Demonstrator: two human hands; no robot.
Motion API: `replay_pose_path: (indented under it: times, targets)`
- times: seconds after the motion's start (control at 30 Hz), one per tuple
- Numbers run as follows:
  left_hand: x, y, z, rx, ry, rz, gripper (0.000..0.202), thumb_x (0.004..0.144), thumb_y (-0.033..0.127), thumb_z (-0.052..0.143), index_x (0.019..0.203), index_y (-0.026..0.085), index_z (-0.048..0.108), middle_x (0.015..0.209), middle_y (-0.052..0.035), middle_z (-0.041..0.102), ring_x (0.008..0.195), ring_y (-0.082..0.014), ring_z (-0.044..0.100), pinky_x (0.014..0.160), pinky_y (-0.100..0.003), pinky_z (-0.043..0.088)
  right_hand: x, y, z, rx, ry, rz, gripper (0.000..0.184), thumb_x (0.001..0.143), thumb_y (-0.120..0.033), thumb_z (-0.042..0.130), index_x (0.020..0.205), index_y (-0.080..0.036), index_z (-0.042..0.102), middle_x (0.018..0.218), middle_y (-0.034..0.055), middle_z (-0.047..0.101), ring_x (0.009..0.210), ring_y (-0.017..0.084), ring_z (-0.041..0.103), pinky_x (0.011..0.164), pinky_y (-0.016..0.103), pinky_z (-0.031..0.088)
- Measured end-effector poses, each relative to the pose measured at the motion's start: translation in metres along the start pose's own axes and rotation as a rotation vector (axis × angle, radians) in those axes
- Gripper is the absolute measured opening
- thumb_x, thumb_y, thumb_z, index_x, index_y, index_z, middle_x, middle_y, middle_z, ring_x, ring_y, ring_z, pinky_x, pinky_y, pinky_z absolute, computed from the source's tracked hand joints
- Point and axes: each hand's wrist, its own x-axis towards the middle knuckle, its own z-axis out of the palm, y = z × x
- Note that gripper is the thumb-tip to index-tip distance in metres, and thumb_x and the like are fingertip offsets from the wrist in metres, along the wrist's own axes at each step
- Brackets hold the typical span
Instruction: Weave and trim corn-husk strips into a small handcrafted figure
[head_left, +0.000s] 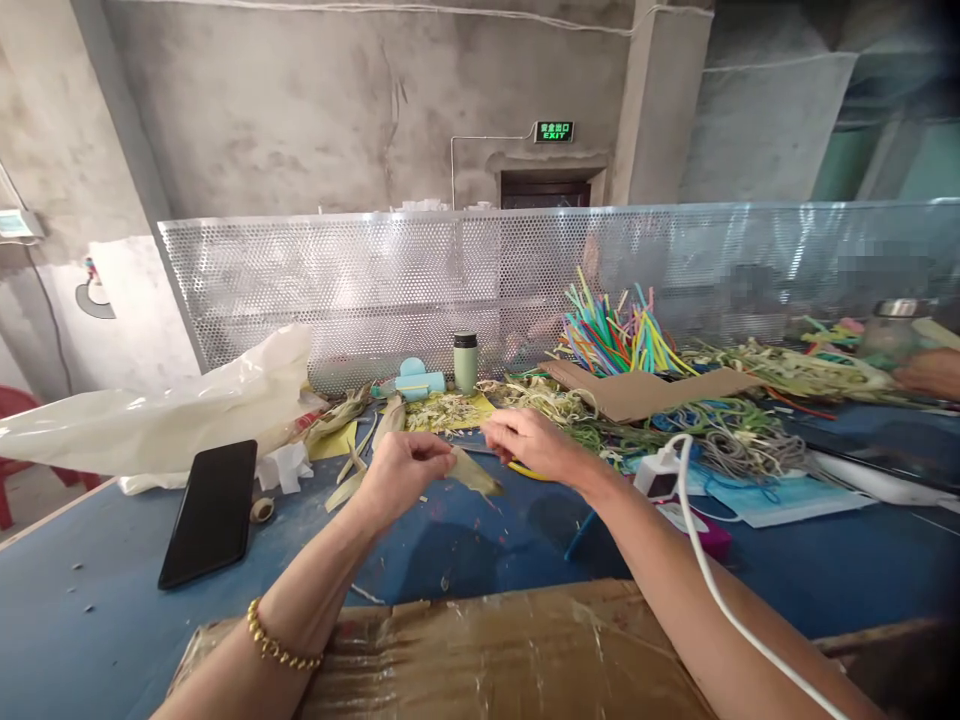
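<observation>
Above the worktop [97,610], the left hand [401,475] pinches a husk [474,473], likely steadying it; the right hand [536,442] curls, its hold unclear.

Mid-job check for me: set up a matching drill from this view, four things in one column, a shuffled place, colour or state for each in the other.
Things:
1. Dry husk
2. Phone
3. Bottle
4. Bracelet

Places, colours, states:
A. Upright, in front of the perforated panel
B. Gold and beaded
C. Pinched in the left hand
D. Black, lying flat on the blue table

Right pairs: 1-C, 2-D, 3-A, 4-B.
</observation>
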Motion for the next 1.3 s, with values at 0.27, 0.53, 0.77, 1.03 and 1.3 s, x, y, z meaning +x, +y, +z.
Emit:
replay_pose_path:
  times: [0.27,0.53,0.77,1.03,1.3]
  targets:
    - [0.007,-0.009,-0.004,-0.417,0.176,-0.198,0.028,0.051,0.031,0.082,0.064,0.010,0.070,0.052,-0.0016,0.058,0.048,-0.0088,0.047,0.048,-0.023,0.031,-0.007,0.041,0.007,-0.590,-0.117,0.285,0.026,0.082,-0.004,0.048,0.097,-0.008,0.069,0.100,0.0206,0.068,0.096,0.026,0.063,0.080,0.030,0.042]
    - [0.012,-0.014,-0.003,-0.657,0.184,-0.215,0.036,0.043,0.025,0.089,0.066,0.008,0.067,0.056,-0.0015,0.061,0.049,-0.0091,0.055,0.047,-0.020,0.036,-0.006,0.047,0.021,-0.536,-0.150,0.228,0.043,0.080,-0.008,0.054,0.123,-0.012,0.059,0.117,0.0202,0.064,0.111,0.029,0.058,0.091,0.035,0.041]
    - [0.012,-0.009,-0.009,-0.702,0.252,-0.139,0.035,0.045,0.027,0.090,0.064,0.009,0.066,0.058,-0.0023,0.063,0.055,-0.0103,0.059,0.052,-0.020,0.041,0.005,0.051,0.020,-0.285,-0.067,0.219,0.040,0.078,-0.019,0.059,0.118,-0.018,0.064,0.114,0.0101,0.068,0.099,0.022,0.063,0.082,0.029,0.045]
    - [0.019,-0.010,-0.018,-0.738,0.339,-0.120,0.030,0.050,0.024,0.087,0.067,0.007,0.068,0.062,-0.0062,0.066,0.057,-0.0110,0.060,0.053,-0.020,0.043,0.005,0.037,0.003,0.198,-0.004,0.314,0.049,0.076,-0.048,0.067,0.115,-0.018,0.059,0.083,0.0016,0.065,0.068,0.014,0.056,0.063,0.025,0.042]
    - [0.025,-0.016,-0.023,-0.671,0.467,-0.168,0.030,0.049,0.026,0.085,0.065,0.010,0.065,0.060,-0.0023,0.062,0.051,-0.0099,0.056,0.045,-0.020,0.036,0.005,0.038,-0.006,-0.307,0.159,0.197,0.041,0.076,-0.031,0.064,0.116,-0.023,0.066,0.100,0.0059,0.070,0.092,0.024,0.061,0.082,0.034,0.039]
